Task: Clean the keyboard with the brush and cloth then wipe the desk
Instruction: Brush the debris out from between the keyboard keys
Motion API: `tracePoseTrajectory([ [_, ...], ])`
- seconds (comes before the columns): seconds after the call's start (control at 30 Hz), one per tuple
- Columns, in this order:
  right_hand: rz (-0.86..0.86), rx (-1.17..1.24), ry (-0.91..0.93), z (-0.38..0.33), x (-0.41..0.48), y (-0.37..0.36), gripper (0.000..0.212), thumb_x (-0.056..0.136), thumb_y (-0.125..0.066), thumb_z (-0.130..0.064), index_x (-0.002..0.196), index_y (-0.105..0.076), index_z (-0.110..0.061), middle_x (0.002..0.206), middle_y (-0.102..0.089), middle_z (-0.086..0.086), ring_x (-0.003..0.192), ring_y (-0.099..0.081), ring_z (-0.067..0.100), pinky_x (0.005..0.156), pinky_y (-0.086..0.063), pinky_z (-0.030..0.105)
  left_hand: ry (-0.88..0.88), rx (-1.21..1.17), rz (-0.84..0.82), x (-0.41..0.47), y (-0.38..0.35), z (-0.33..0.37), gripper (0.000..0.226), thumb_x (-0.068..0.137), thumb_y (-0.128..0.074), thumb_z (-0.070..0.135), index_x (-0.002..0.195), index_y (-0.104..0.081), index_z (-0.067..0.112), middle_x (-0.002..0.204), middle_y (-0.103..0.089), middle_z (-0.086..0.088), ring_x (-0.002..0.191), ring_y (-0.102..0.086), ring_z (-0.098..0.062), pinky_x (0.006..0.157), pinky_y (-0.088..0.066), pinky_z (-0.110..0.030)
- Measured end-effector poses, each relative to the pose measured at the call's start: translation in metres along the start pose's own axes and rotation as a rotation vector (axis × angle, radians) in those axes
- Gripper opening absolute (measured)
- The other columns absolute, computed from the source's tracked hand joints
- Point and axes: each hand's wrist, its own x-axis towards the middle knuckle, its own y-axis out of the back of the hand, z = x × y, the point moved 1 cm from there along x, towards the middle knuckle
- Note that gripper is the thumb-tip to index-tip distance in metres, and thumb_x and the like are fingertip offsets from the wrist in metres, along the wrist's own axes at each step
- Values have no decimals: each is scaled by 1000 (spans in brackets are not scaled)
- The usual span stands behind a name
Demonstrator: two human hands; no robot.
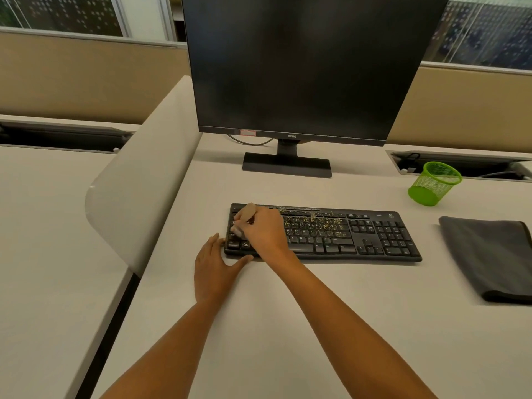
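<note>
Brush: likely light, rigid handle; fingers of right hand curled round it. Keyboard: probably slides easily; left hand, fingers straight, braces its left end.

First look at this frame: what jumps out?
The right hand grips a small brush over the left end of the black keyboard, whose middle keys are speckled with yellowish crumbs. The left hand lies flat on the desk, touching the keyboard's left corner. A dark monitor looms behind; a green mesh cup and folded grey cloth sit right.
</note>
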Motion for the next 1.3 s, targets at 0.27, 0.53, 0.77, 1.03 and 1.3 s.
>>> tracePoseTrajectory([
  [0.27, -72, -19, -61, 4, 0, -2, 12, 86, -62, -14, 91, -74, -14, 89, -73, 1, 67, -61, 3, 55, -43, 4, -2, 1, -9, 0, 1, -2, 93, 60, -52, 74, 133, -46, 16, 146, -40, -3, 135, -33, -20, 112, -25, -38],
  [0.53, -44, -100, -113, 17, -6, -14, 13, 81, -60, -8, 78, -72, -12, 88, -73, 1, 83, -67, 16, 73, -58, 29, 0, 4, 3, 0, 0, -1, 97, 60, -48, 76, 135, -45, 15, 147, -37, 0, 136, -30, -17, 112, -23, -35],
  [0.77, 96, 112, -165, 9, -7, 5, 12, 80, -61, -4, 77, -72, -8, 66, -63, -11, 57, -55, 0, 47, -41, 7, -4, 18, -3, -1, 1, 0, 90, 64, -56, 72, 135, -44, 17, 148, -36, 0, 137, -30, -18, 112, -23, -36],
  [1.03, -107, -81, -187, 11, -1, 4, 16, 78, -57, -9, 77, -73, -6, 79, -72, 5, 72, -67, 17, 61, -57, 28, -58, 74, -32, 0, 2, -2, 82, 73, -61, 64, 137, -42, 16, 149, -34, -1, 138, -27, -18, 112, -20, -34],
  [1.3, -42, -20, -155, 18, -10, 7, 15, 81, -59, -5, 81, -73, -12, 86, -73, 3, 82, -67, 17, 71, -57, 30, -163, 79, -98, -1, 12, -15, 51, 95, -45, 14, 144, -32, 14, 151, -31, -2, 140, -23, -15, 111, -10, -22],
])
